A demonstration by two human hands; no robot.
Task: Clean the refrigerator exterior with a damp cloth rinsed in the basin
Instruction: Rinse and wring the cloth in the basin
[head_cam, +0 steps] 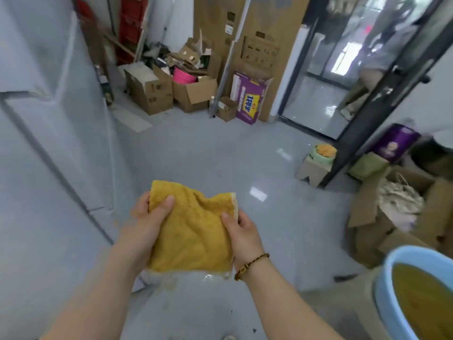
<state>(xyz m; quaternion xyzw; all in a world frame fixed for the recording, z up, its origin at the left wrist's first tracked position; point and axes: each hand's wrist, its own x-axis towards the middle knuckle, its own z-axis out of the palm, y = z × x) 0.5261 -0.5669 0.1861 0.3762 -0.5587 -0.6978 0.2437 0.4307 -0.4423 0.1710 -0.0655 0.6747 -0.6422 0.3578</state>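
Grey floor below; left hand and right hand gripped the cloth, fridge left, basin right.

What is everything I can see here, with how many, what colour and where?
cloth: one, yellow, held at centre
basin: one, light blue, lower right, holding murky yellowish water
refrigerator: one, pale white, along the left
cardboard boxes: several, brown, back wall and right side
purple box: one, purple and white, back centre
red crates: a stack, red, top left
glass door: one, black-framed, upper right
bracelet: one, dark braided, right wrist
left hand: one, grips the cloth's left edge
right hand: one, grips the cloth's right edge
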